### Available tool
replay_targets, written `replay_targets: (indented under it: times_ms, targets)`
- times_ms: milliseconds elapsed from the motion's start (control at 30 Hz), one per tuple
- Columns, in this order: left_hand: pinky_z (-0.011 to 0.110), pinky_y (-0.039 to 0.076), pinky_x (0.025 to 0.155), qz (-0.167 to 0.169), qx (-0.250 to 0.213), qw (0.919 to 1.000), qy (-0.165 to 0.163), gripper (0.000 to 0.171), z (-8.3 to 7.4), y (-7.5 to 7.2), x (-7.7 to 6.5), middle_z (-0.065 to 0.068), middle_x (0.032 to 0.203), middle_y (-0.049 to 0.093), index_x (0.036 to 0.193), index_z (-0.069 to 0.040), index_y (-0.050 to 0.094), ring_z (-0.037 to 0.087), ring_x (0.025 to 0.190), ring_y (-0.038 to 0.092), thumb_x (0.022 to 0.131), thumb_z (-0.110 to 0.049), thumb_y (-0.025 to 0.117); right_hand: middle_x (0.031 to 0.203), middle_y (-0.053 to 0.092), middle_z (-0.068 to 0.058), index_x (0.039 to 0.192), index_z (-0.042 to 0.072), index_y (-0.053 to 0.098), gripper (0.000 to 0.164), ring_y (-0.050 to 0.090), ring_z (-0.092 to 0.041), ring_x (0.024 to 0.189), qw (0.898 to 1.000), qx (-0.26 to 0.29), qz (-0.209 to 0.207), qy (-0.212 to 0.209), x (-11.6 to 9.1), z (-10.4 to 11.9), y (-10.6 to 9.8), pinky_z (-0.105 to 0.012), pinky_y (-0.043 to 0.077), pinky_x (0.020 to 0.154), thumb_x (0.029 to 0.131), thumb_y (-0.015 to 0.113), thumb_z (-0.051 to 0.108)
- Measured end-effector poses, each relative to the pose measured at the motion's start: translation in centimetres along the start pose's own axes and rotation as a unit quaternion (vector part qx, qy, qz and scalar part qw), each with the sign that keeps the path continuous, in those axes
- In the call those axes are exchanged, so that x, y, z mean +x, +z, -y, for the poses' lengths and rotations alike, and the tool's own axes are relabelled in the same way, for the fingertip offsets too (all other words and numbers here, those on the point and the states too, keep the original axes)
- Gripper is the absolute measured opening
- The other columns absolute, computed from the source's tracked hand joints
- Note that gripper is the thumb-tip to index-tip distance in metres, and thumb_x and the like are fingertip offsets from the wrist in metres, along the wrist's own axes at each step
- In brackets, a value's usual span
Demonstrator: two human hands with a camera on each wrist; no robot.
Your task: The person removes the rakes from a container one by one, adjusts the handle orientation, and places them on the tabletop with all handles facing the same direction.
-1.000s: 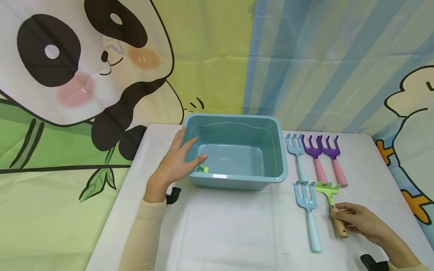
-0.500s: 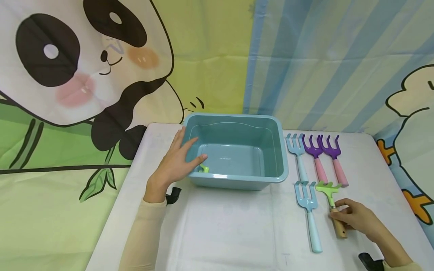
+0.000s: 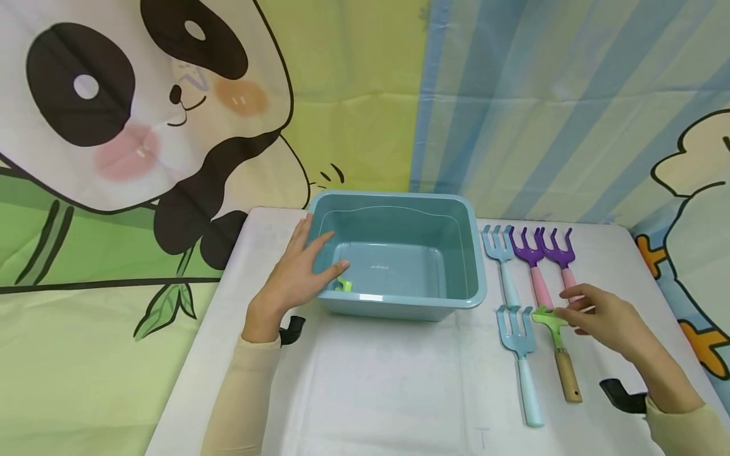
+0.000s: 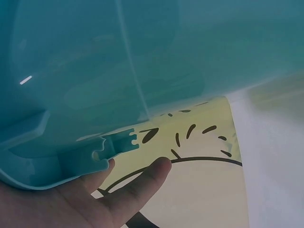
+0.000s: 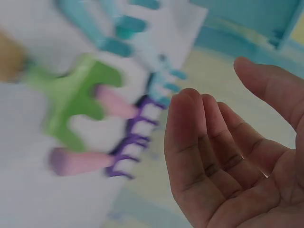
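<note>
My left hand [image 3: 291, 269] rests on the left rim of a blue-green plastic basin [image 3: 399, 304], its fingers fairly straight. In the left wrist view, the fingers [image 4: 140, 187] stretch out beside the basin's rim. My right hand [image 3: 607, 323] hovers near the head of a green hand rake [image 3: 566, 373] with a wooden handle. Nothing is in its loosely bent fingers in the right wrist view. Just beyond its fingertips lies the pink handle of a purple-headed hand rake [image 3: 557, 253]. A small green piece [image 3: 345, 285] shows inside the basin, mostly hidden by its near wall.
Left of the green rake lies a light blue hand fork [image 3: 518, 345]. Behind it are another light blue fork [image 3: 500, 252] and a second purple rake with a pink handle [image 3: 530, 255]. All lie on the white table [image 3: 388, 386]. A printed panda cloth [image 3: 353, 95] hangs behind.
My right hand has let go of the green rake's wooden handle and moved up and away toward the purple rakes. The green rake stays on the table. My left hand has not moved.
</note>
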State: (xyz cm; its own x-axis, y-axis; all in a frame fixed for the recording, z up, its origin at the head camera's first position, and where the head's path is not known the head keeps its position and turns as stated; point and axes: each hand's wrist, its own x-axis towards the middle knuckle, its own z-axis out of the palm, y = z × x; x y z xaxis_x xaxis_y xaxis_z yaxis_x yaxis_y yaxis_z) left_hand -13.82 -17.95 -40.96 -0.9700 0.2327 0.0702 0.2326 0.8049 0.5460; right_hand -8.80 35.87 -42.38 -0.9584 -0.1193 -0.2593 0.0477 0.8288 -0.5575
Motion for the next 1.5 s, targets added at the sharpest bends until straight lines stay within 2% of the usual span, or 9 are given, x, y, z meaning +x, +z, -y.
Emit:
replay_targets:
  times_ms: [167,367,567,733,833,1033,1233,1400,1500]
  targets:
    - [0.06,0.027,0.111,0.001,0.001,1.0,0.003,0.086,-0.1,-0.1,0.0,-0.002,0.167,-0.005,0.154,-0.022,0.042,0.013,0.15,-0.011,0.088,-0.078,0.048,0.099,0.065,-0.011,0.127,-0.002,0.058,0.051,0.063,-0.023,0.081,0.998,-0.025,0.006,-0.062,2.0,5.3,-2.4,-0.029,0.054,0.06,0.095,0.072,0.035]
    - [0.06,0.027,0.111,0.0,-0.002,1.0,0.0,0.086,-0.1,-0.1,0.0,-0.003,0.167,-0.006,0.154,-0.022,0.042,0.013,0.151,-0.011,0.088,-0.078,0.048,0.102,0.067,-0.007,0.121,0.007,0.065,0.041,0.063,-0.023,0.087,0.989,-0.052,0.001,-0.139,4.6,12.2,-4.2,-0.033,0.053,0.067,0.094,0.073,0.036]
    - [0.061,0.027,0.111,0.0,-0.002,1.0,-0.002,0.087,0.0,-0.1,-0.1,-0.004,0.167,-0.006,0.154,-0.022,0.042,0.013,0.151,-0.01,0.088,-0.078,0.049,0.109,0.067,-0.006,0.126,0.011,0.062,0.041,0.065,-0.02,0.089,0.982,-0.043,0.06,-0.177,6.8,18.4,-4.0,-0.038,0.053,0.073,0.096,0.069,0.037]
    - [0.061,0.028,0.111,0.001,-0.004,1.0,-0.005,0.087,0.0,-0.1,0.0,-0.005,0.167,-0.006,0.154,-0.022,0.042,0.013,0.151,-0.01,0.088,-0.078,0.049,0.106,0.069,-0.006,0.125,0.009,0.064,0.036,0.067,-0.017,0.081,0.968,-0.023,0.119,-0.221,9.7,21.7,-1.9,-0.04,0.055,0.073,0.096,0.07,0.03]
    - [0.061,0.029,0.11,0.004,-0.001,1.0,-0.003,0.087,-0.1,-0.1,0.0,-0.005,0.167,-0.007,0.154,-0.022,0.041,0.014,0.151,-0.01,0.088,-0.078,0.049,0.104,0.069,-0.007,0.124,0.009,0.063,0.035,0.067,-0.018,0.076,0.959,-0.014,0.168,-0.226,11.3,23.5,-0.5,-0.04,0.056,0.072,0.095,0.071,0.028]
    - [0.062,0.031,0.108,0.003,0.001,1.0,-0.004,0.088,-0.1,-0.2,0.1,-0.005,0.167,-0.007,0.154,-0.023,0.041,0.013,0.151,-0.011,0.087,-0.079,0.048,0.103,0.07,-0.005,0.126,0.01,0.062,0.037,0.068,-0.021,0.079,0.942,-0.024,0.239,-0.236,14.4,26.4,2.8,-0.037,0.056,0.073,0.094,0.072,0.026]
    - [0.063,0.035,0.105,0.004,0.001,1.0,-0.005,0.087,0.0,-0.1,0.1,-0.007,0.167,-0.008,0.155,-0.024,0.04,0.013,0.15,-0.01,0.088,-0.078,0.048,0.104,0.07,-0.006,0.128,0.008,0.06,0.041,0.067,-0.022,0.086,0.93,-0.03,0.301,-0.21,17.4,27.6,6.9,-0.04,0.057,0.075,0.093,0.074,0.024]
    - [0.062,0.035,0.105,0.003,-0.001,1.0,-0.005,0.086,0.1,-0.1,0.1,-0.006,0.167,-0.008,0.154,-0.023,0.041,0.012,0.15,-0.011,0.088,-0.078,0.048,0.113,0.067,-0.005,0.137,0.006,0.055,0.05,0.066,-0.023,0.098,0.905,-0.065,0.365,-0.207,18.5,27.8,9.6,-0.041,0.055,0.082,0.094,0.072,0.025]
    - [0.062,0.035,0.105,0.002,-0.002,1.0,-0.005,0.085,0.0,-0.1,0.1,-0.006,0.167,-0.007,0.154,-0.023,0.041,0.012,0.15,-0.011,0.089,-0.077,0.048,0.119,0.064,-0.007,0.14,0.005,0.053,0.052,0.065,-0.021,0.102,0.894,-0.091,0.386,-0.206,18.7,27.7,10.7,-0.041,0.054,0.086,0.095,0.07,0.025]
